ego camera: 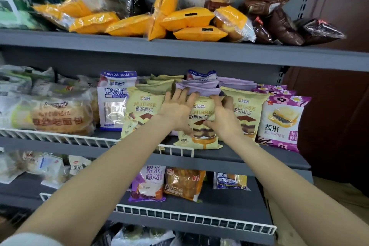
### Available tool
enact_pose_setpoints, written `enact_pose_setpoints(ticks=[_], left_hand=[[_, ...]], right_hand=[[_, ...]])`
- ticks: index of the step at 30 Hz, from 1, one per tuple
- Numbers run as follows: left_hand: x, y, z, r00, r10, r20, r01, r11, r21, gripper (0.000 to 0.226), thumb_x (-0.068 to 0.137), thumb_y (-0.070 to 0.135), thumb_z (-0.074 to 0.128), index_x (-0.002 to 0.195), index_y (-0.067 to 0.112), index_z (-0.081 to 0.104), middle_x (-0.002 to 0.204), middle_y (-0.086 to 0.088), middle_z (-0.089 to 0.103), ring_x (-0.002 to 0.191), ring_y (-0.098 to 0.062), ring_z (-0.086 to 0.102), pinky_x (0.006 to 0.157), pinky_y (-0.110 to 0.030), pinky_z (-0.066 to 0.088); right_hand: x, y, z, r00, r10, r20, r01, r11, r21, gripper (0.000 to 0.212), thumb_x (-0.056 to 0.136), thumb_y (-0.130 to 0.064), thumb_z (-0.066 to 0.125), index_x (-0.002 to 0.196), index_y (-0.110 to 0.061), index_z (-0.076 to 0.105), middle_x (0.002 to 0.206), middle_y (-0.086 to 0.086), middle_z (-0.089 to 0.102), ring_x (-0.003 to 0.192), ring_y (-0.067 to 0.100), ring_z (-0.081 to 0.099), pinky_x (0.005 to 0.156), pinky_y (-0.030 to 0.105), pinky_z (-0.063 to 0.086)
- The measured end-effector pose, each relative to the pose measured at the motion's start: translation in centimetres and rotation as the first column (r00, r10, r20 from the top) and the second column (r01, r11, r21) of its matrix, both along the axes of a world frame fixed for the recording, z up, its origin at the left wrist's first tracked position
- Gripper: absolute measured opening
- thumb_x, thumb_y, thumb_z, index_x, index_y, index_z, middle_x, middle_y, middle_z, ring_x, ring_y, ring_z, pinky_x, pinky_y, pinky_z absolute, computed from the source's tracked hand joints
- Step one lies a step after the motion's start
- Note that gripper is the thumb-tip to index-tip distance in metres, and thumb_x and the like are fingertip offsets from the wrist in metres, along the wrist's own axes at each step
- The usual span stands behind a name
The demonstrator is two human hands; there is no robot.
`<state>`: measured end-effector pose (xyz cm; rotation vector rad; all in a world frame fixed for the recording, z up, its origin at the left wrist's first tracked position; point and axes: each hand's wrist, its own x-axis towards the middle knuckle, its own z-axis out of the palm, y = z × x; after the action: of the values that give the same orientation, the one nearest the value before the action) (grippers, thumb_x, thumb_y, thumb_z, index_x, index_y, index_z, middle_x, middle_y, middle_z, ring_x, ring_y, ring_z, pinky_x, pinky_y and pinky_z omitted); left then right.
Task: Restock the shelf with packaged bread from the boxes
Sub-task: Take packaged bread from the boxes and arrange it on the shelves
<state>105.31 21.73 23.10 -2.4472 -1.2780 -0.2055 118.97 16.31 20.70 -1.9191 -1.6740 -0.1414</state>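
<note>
Middle shelf (259,159) of a grey rack, read left to right. A clear-wrapped loaf (60,119) and one blue-and-white taro bread bag (115,102) are seen at the left, followed by three cream mousse bread packs standing in the front row: a left pack (139,112), the centre pack (201,126) being set in place, and a right pack (245,110). The centre pack stands upright on the shelf just behind the white wire rail (175,149). It is held at its upper half by both hands: the left hand (176,110) lies on its upper left corner with fingers spread and nearly straight, reaching over the top edge, while the right hand (222,115) grips the right edge with curled fingers and the thumb pressed on the front. The pack is judged light, soft and air-puffed, with slick film and crushable contents; it is best taken by the side edges or top seam, not squeezed at the middle. Further rows of cream and lilac packs (201,86) are stacked behind, their count uncertain because they overlap. At the far right, purple rice bread packs (281,124) are ranked, apparently three or four.
</note>
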Motion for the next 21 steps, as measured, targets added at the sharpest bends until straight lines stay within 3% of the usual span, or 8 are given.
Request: enact_pose_setpoints(ticks=[3,6,9,12,14,16,18,21], left_hand=[[0.0,0.3,1.8,0.996,-0.015,0.085,0.023,0.996,-0.091,0.125,0.057,0.057,0.079,0.149,0.024,0.001,0.155,-0.007,0.015,0.144,-0.027,0.012,0.115,-0.046,0.016],[0.0,0.8,3.2,0.999,0.009,0.04,-0.001,0.981,-0.191,0.13,0.06,0.055,0.08,0.15,0.024,-0.008,0.16,-0.003,0.006,0.146,-0.023,0.011,0.117,-0.042,0.013],[-0.1,1.6,3.5,0.993,0.097,0.062,-0.063,0.908,-0.414,0.11,0.063,0.055,0.078,0.148,0.02,0.017,0.151,-0.005,0.034,0.134,-0.023,0.038,0.107,-0.037,0.034],[-0.6,1.8,3.8,0.98,0.114,0.162,-0.003,0.828,-0.561,0.077,0.081,0.055,0.063,0.144,0.021,0.033,0.147,-0.004,0.041,0.132,-0.023,0.041,0.107,-0.034,0.034],[-0.8,2.2,4.1,0.892,0.16,0.424,0.142,0.79,-0.596,0.056,0.092,0.051,0.046,0.14,0.023,0.042,0.147,-0.004,0.042,0.132,-0.023,0.041,0.105,-0.032,0.033],[-0.7,2.4,4.6,0.745,0.245,0.62,0.188,0.815,-0.548,0.047,0.098,0.046,0.035,0.132,0.018,0.05,0.136,-0.006,0.049,0.116,-0.024,0.048,0.092,-0.03,0.035],[-0.1,2.4,5.3,0.648,0.279,0.709,0.135,0.874,-0.467,0.046,0.101,0.037,0.027,0.123,0.007,0.054,0.126,-0.015,0.055,0.103,-0.028,0.051,0.083,-0.031,0.035],[0.7,2.5,6.1,0.667,0.277,0.691,0.012,0.924,-0.382,0.046,0.103,0.026,0.025,0.115,-0.005,0.055,0.121,-0.025,0.058,0.111,-0.036,0.054,0.091,-0.035,0.039]], right_hand=[[0.3,-0.3,0.8,0.988,-0.051,0.149,0.052,0.999,-0.002,0.082,0.074,-0.028,0.077,0.139,-0.013,0.029,0.148,0.02,0.012,0.141,0.036,0.016,0.106,0.04,0.037],[0.6,0.4,1.8,0.931,-0.022,0.364,0.021,1.0,0.006,0.091,0.069,-0.039,0.08,0.138,-0.004,0.032,0.156,0.017,0.003,0.146,0.031,0.0,0.119,0.04,0.01],[0.9,1.5,3.3,0.865,0.053,0.498,0.027,0.988,-0.152,0.112,0.067,-0.052,0.077,0.146,-0.002,0.016,0.159,0.015,0.005,0.148,0.026,-0.002,0.117,0.037,-0.011],[0.7,2.3,4.6,0.887,0.116,0.447,0.029,0.952,-0.304,0.119,0.064,-0.055,0.077,0.15,-0.013,0.006,0.159,0.012,0.011,0.148,0.024,0.003,0.119,0.037,-0.007],[0.3,2.6,4.9,0.868,0.135,0.478,0.036,0.943,-0.33,0.114,0.066,-0.055,0.076,0.149,-0.014,0.011,0.157,0.008,0.021,0.147,0.024,0.014,0.12,0.038,-0.002],[0.0,2.8,4.9,0.84,0.128,0.528,0.052,0.948,-0.313,0.107,0.068,-0.055,0.075,0.148,-0.012,0.018,0.154,0.007,0.027,0.145,0.024,0.02,0.119,0.038,0.002],[0.0,2.6,4.9,0.844,0.116,0.524,0.063,0.948,-0.312,0.105,0.068,-0.054,0.074,0.147,-0.013,0.019,0.151,0.007,0.03,0.144,0.025,0.021,0.119,0.039,0.003],[0.4,2.3,4.6,0.873,0.113,0.475,0.052,0.946,-0.321,0.103,0.07,-0.052,0.074,0.147,-0.014,0.018,0.15,0.007,0.03,0.143,0.025,0.023,0.119,0.042,0.004]])
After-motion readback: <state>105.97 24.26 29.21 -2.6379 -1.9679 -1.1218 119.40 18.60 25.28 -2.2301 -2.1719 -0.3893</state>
